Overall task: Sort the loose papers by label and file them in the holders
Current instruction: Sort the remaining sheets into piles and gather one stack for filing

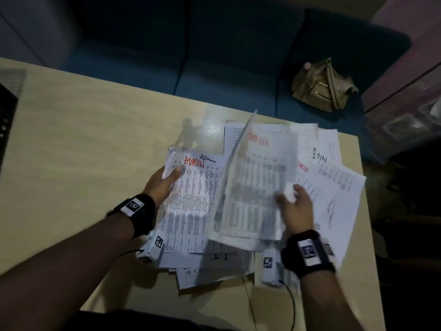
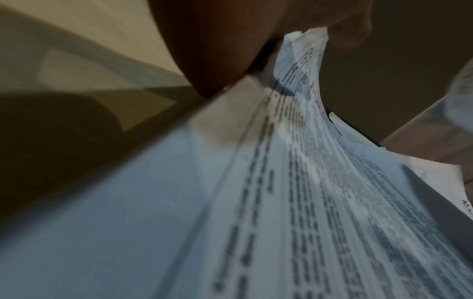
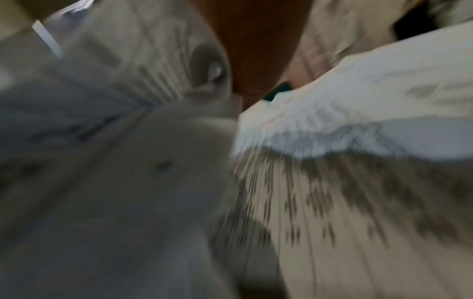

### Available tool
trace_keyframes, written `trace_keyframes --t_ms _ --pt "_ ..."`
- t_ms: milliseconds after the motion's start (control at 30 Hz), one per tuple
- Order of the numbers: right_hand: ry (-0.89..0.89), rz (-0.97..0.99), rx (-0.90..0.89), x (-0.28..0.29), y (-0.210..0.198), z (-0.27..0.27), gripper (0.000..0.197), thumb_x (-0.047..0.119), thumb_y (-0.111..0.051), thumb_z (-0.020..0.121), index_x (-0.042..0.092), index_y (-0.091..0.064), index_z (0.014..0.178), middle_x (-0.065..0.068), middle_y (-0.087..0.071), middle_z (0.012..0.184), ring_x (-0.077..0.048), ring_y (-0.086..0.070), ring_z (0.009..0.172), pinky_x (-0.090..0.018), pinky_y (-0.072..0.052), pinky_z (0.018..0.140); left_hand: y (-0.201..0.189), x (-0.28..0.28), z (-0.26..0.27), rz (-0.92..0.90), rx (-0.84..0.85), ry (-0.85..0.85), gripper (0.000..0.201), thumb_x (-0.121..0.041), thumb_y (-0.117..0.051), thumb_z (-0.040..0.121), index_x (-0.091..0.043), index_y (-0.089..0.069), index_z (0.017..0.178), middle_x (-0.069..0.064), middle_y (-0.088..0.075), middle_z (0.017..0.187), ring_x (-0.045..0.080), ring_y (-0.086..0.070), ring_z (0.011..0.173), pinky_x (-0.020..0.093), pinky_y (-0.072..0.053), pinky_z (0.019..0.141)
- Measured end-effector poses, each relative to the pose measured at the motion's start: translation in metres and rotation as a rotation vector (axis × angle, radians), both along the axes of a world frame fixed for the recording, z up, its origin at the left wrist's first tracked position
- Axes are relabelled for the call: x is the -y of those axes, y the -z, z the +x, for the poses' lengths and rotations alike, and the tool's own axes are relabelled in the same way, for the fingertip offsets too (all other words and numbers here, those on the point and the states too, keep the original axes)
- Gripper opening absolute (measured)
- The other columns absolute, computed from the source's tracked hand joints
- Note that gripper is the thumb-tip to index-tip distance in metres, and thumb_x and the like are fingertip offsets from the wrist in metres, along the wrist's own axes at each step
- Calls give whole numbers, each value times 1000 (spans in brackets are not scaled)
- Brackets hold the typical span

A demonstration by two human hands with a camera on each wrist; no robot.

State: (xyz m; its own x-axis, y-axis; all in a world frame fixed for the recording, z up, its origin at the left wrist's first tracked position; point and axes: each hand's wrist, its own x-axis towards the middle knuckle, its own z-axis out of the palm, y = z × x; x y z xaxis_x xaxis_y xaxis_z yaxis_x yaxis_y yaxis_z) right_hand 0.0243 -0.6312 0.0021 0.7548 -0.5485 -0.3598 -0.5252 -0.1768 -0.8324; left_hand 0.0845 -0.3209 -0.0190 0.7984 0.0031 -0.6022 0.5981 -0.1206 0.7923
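Note:
A loose pile of printed papers (image 1: pixel 334 187) lies on the right half of the table. My left hand (image 1: pixel 164 180) grips a stack of sheets (image 1: pixel 191 201) by its left edge, thumb on top; the top sheet is marked ADMIN in red. In the left wrist view the stack (image 2: pixel 294 202) runs under my thumb (image 2: pixel 350 28). My right hand (image 1: pixel 294 201) pinches a blurred sheet with a red label (image 1: pixel 257 185), lifted and curved above the pile. The right wrist view shows only blurred paper (image 3: pixel 358 182) and my palm (image 3: pixel 256 40).
The light wooden table (image 1: pixel 83 144) has bare surface to the left. A black mesh holder (image 1: pixel 7 108) sits at the far left edge. Behind the table is a dark blue sofa (image 1: pixel 214 56) with a tan bag (image 1: pixel 322 87) on it.

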Motion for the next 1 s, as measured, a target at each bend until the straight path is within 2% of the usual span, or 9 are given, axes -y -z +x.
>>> trace_keyframes --t_ms 133,233,367,433,533,733,833,900,1000 --pt "-321 -111 -118 -61 28 -5 35 16 -64 86 15 -50 118 0 -63 98 -19 -63 81 -21 -45 56 -7 3 -1 -65 69 -14 62 -60 -56 85 -33 -43 140 -8 -51 137 16 -47 124 38 -35 103" --pt "-434 -134 -180 -81 34 -3 51 14 -64 87 15 -41 133 -3 -61 110 -21 -63 87 -28 -51 67 -2 -1 -1 -40 25 20 77 -56 -73 75 -36 -40 142 -8 -49 142 18 -47 128 42 -36 106" --pt "-391 -347 -226 -74 37 5 68 25 -68 82 10 -36 141 -7 -49 129 -25 -47 119 -37 -43 98 6 -9 -1 92 51 117 76 -12 -69 86 -29 -28 149 -10 -41 143 16 -43 130 33 -34 104" --pt "-405 -266 -268 -75 40 6 64 29 -63 87 7 -37 140 -13 -48 133 -29 -48 123 -35 -42 100 4 -10 -1 26 49 137 82 0 -62 87 -30 -20 151 -18 -32 135 7 -34 126 27 -28 101" --pt "-558 -276 -288 -84 43 -1 63 42 -50 92 4 -36 140 -14 -44 134 -31 -44 126 -37 -40 104 8 -10 -1 -76 50 233 88 0 -60 86 -41 -16 150 -21 -24 150 6 -24 138 30 -22 107" --pt "-604 -355 -309 -75 33 -13 53 26 -46 99 12 -31 148 -12 -45 133 -25 -47 120 -28 -35 98 10 -10 8 -106 137 234 89 -2 -59 83 -56 -21 143 -14 -15 159 5 -22 139 42 -21 114" --pt "-580 -259 -261 -65 26 -32 53 23 -52 96 20 -34 146 -5 -55 126 -21 -55 113 -36 -46 97 10 -12 20 7 162 262 81 5 -55 84 -63 -40 126 -4 -31 155 14 -56 100 36 -48 83" --pt "-587 -202 -290 -59 18 -46 53 26 -55 95 22 -36 144 -5 -57 130 -21 -58 113 -34 -47 95 12 -9 22 51 165 216 70 9 -49 85 -52 -47 121 -1 -47 140 13 -53 62 27 -43 54" --pt "-703 -80 -452 -50 12 -71 66 36 -60 91 23 -27 147 -4 -48 143 -22 -52 124 -30 -42 98 15 -6 18 59 170 79 66 14 -44 84 -40 -47 122 4 -50 134 16 -57 62 30 -44 53"
